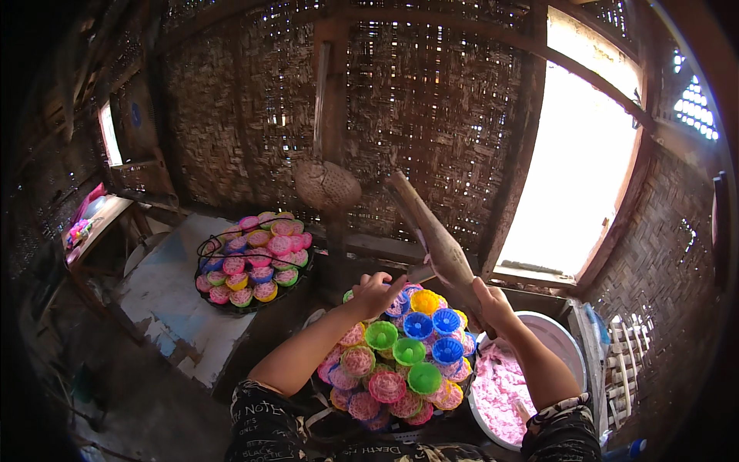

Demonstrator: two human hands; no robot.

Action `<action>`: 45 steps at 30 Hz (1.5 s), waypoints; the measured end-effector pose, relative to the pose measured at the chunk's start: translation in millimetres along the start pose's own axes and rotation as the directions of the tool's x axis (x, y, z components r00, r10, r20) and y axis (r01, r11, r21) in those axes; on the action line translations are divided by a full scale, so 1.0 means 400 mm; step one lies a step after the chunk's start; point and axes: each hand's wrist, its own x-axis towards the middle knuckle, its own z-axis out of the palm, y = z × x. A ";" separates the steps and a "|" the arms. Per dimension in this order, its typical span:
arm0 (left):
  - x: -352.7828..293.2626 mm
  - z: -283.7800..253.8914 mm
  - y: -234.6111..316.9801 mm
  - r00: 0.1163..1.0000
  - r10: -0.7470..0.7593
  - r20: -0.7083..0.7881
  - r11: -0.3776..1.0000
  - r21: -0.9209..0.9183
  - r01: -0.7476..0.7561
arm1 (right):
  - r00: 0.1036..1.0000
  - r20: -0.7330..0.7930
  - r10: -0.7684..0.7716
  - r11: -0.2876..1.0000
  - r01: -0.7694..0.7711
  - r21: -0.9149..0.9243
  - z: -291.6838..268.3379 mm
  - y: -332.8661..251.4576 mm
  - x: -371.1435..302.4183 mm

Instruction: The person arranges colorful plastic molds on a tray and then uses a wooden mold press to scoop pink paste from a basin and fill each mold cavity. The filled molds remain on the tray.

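Observation:
My right hand (494, 308) is closed round the lower part of a long wooden press (448, 258), which leans up and to the left. A short cylinder (421, 273) juts from its left side. Near that cylinder, my left hand (377, 294) reaches over the far edge of a heap of plastic cups, its fingers apart and partly hidden. Many cups hold pink strands, such as the pink cup (387, 386). On top sit several bare ones, among them a green cup (409, 351), a blue cup (447, 351) and a yellow cup (425, 301).
A white basin (566, 346) with a pink mass (504, 393) stands to my right. Another round tray of filled cups (254, 258) lies on a worn board (173, 269) at the left. Ahead, a woven strainer (329, 185) hangs on the bamboo wall (239, 100).

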 end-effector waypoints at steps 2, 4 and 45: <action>-0.038 -0.023 0.016 0.998 -0.052 -0.022 0.998 0.042 0.053 | 0.996 -0.070 -0.048 0.999 0.049 0.013 -0.009 -0.004 -0.014; -0.071 -0.066 0.040 0.996 -0.063 -0.068 0.983 0.166 0.074 | 0.995 -0.071 -0.071 0.995 0.075 0.067 -0.019 -0.009 -0.037; -0.305 -0.210 0.447 0.937 0.273 0.219 0.332 -0.935 0.122 | 0.047 -0.827 -0.560 0.306 0.940 -0.154 -0.345 -0.136 -0.606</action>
